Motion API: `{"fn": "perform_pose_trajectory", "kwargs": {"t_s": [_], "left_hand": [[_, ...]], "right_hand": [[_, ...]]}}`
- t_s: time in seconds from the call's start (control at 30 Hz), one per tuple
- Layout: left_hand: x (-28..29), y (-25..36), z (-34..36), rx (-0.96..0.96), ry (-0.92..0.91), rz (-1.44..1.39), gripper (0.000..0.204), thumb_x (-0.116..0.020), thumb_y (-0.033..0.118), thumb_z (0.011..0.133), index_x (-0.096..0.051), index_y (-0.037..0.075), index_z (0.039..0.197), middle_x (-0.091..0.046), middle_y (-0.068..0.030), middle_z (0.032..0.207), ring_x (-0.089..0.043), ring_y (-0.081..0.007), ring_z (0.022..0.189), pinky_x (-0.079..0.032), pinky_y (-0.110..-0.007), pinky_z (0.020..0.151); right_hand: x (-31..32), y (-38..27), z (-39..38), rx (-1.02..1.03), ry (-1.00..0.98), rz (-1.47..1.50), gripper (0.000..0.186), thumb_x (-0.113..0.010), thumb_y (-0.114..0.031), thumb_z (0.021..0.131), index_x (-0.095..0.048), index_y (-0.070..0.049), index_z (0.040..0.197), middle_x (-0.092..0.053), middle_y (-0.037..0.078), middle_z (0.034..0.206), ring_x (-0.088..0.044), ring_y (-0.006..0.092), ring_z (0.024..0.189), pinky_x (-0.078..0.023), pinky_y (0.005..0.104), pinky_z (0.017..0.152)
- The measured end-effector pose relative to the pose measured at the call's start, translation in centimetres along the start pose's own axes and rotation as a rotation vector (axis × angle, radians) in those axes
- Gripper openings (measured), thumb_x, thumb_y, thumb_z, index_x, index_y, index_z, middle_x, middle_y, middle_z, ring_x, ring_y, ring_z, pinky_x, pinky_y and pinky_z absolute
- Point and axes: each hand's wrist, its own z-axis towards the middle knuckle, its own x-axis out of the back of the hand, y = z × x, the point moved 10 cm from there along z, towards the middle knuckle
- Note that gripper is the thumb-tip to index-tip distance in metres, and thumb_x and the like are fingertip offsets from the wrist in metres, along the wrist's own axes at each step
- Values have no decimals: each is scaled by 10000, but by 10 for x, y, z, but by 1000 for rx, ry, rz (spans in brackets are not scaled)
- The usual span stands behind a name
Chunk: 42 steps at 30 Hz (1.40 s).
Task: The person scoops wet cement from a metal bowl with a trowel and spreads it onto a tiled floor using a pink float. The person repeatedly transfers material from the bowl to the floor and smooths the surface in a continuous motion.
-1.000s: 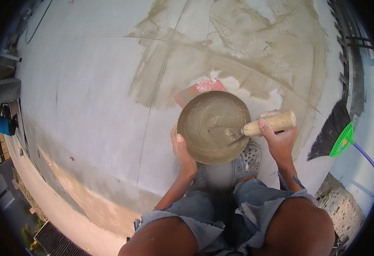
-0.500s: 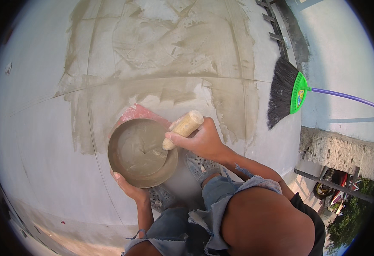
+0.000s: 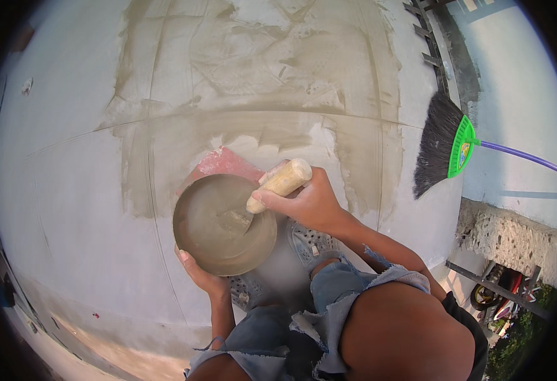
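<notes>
The left hand [image 3: 197,272] grips the near rim of a round pan [image 3: 224,223] filled with wet grey mortar, fingers curled up over the edge and the palm underneath, so the pan sits tilted slightly in front of the person's knees. The right hand [image 3: 305,203] is closed around the pale wooden handle of a trowel [image 3: 280,182], the handle slanting up and to the right above the pan's far right rim. The trowel's metal blade dips into the mortar near the pan's middle and is partly smeared with it. The two hands are apart, one at the pan's lower left edge, the other just beyond its upper right edge, with the pan between them.

Behind the pan, touching or just under its far rim, a reddish flat piece [image 3: 222,163] shows on the concrete floor [image 3: 69,190]. Past it lies a broad patch of fresh mortar [image 3: 259,76] spread in grey-brown strokes over the floor. The person crouches in frayed denim shorts [image 3: 329,298], feet in grey perforated shoes [image 3: 307,241] just beneath the pan. To the right, well apart from the hands, a broom [image 3: 443,149] with black bristles, a green head and a purple stick lies near a rough low wall [image 3: 513,238].
</notes>
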Motion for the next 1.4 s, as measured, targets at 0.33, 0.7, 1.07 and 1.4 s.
{"fn": "perform_pose_trajectory", "kwargs": {"t_s": [0.33,0.7,1.07,1.4], "left_hand": [[-17,6,-7,40,-8,-41,592,-316,486,1165,-471,20,1495,-517,-141,1452,-508,-252,1368,-419,-425,1142],[-50,28,2,-27,-140,119,609,-342,468,1154,-480,-18,1494,-521,-146,1414,-520,-264,1334,-387,-417,1157],[-155,16,-15,100,-517,76,580,-394,382,1164,-431,-24,1576,-504,-171,1530,-474,-268,1420,-345,-400,1206],[-173,-53,-1,140,-618,234,570,-412,392,1170,-455,-8,1573,-537,-157,1521,-507,-259,1403,-379,-397,1198]], "right_hand": [[7,5,2,-64,-27,-22,274,-878,-133,904,-742,23,1084,-780,88,1035,-727,127,965,-591,305,872],[43,-7,-14,-8,189,92,297,-866,-173,924,-736,34,1092,-782,99,1008,-737,133,940,-595,293,817],[135,-36,-105,-50,471,-39,328,-873,-200,920,-741,30,1113,-786,108,1041,-745,150,970,-606,316,858],[184,24,-163,14,690,155,337,-848,-129,939,-692,58,1172,-756,109,1049,-738,150,940,-608,307,808]]}}
